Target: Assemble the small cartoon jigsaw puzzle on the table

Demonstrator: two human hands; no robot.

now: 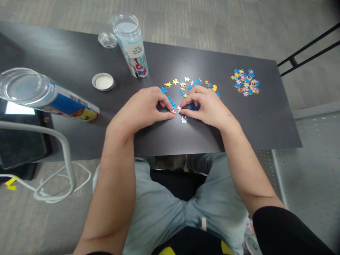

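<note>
My left hand [150, 106] pinches a small jigsaw piece [173, 112] between thumb and forefinger, just above or on the dark table. Facing it, my right hand [203, 106] grips a pinkish-white jigsaw piece [179, 108] at its fingertips. A narrow gap separates the two pieces. Just below them lies a pale piece with a straight edge [184, 120]. Blue pieces [172, 102] rest beside my left fingertips. Beyond my hands, loose yellow, blue and white pieces [182, 85] are scattered, some partly hidden by my right hand.
A pile of mixed jigsaw pieces [245, 82] lies on the table [268, 124] at the right. Two clear-topped canisters, one farther back [132, 46] and one at left [53, 95], stand near round lids [103, 81]. A white cable [66, 159] and a dark tablet [21, 138] are at far left.
</note>
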